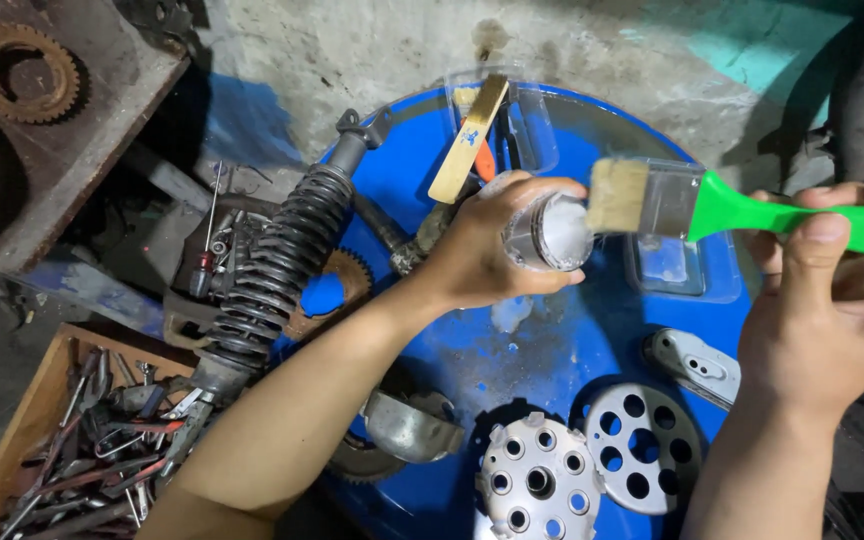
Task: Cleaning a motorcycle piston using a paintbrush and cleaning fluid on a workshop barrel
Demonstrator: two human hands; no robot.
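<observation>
Cylindrical metal part (pixel 549 232), frothy white at its open end, held above the blue drum top (pixel 552 350) in the left hand (pixel 482 250), whose fingers are curled closed around its barrel. The right hand (pixel 832 300) is closed on the green handle of a paintbrush (pixel 712 205); its pale bristles lie just beside the part's foamy end, contact not discernible. A second, wooden-handled brush (pixel 469 135) stands in a clear tray (pixel 532 130) at the drum's far edge. Two perforated round discs (pixel 642 445) lie on the near rim, a bare wet patch between them and the hands. One black coil shock absorber (pixel 277 265) leans at the drum's left edge, above a wooden box of tools (pixel 82 440).
</observation>
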